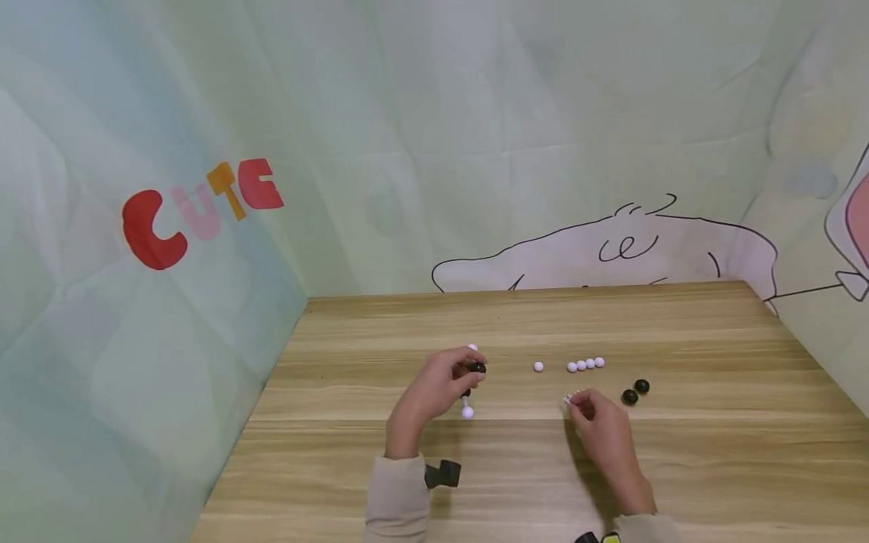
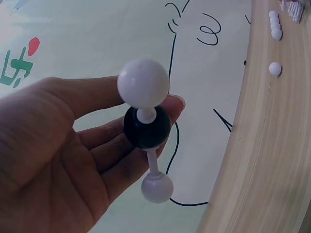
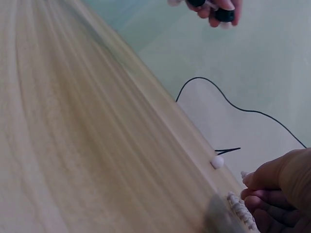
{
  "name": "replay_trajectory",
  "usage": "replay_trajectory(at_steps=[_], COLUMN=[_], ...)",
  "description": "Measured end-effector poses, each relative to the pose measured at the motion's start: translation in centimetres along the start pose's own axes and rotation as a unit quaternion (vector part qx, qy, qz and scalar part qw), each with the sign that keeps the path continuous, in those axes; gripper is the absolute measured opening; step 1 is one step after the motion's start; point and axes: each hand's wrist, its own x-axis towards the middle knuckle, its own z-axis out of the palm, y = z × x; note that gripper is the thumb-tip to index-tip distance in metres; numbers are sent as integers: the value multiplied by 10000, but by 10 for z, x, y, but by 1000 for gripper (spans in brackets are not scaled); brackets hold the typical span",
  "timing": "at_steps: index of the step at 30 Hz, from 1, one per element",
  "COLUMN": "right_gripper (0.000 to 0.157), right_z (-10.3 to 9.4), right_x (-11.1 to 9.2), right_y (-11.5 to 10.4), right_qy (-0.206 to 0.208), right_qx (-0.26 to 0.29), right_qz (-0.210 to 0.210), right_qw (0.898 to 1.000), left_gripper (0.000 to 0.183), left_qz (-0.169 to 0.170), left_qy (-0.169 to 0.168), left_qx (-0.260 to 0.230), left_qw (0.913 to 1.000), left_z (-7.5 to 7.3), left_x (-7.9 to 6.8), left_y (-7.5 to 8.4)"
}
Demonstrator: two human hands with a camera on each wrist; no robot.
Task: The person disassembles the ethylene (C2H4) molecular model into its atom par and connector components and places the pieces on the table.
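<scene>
My left hand (image 1: 431, 391) grips a ball-and-stick molecule model (image 2: 136, 130) by a black ball, thumb on one side and fingers on the other. White balls (image 2: 143, 82) stick out from it on short white pegs, and a second black ball shows in the head view. Farther right, my right hand (image 1: 607, 430) hovers low over the table. Its thumb and forefinger pinch a small white connector peg (image 3: 244, 175), mostly covered by the fingertips. Just below those fingers lies a pile of white connector pegs (image 3: 239, 209).
A single white ball (image 1: 538, 366) lies between the hands, toward the back. Right of it several white balls (image 1: 581, 365) form a row. Two black balls (image 1: 630, 397) sit right of my right hand. A printed cloth (image 1: 407, 188) hangs behind the wooden table (image 1: 339, 452).
</scene>
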Motion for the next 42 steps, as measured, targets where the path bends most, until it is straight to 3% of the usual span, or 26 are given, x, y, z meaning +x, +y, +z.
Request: replay_trajectory(at_steps=[21, 30, 37, 42], right_gripper=[6, 6, 8, 9], right_z=[11, 15, 17, 17], right_x=[-1, -2, -2, -3], right_y=[2, 3, 4, 5], right_qy=[-309, -203, -136, -102], right_qx=[-625, -779, -792, -771], right_qz=[96, 82, 85, 84], right_qw=[9975, 9967, 9967, 9969], left_gripper=[19, 14, 23, 19], left_qz=[398, 398, 103, 150], left_qy=[-101, -158, -107, -106], left_qx=[257, 81, -343, -481], left_qw=[9988, 9990, 9993, 9987], left_z=[5, 7, 6, 6], left_x=[-2, -2, -2, -2], left_y=[10, 12, 13, 12])
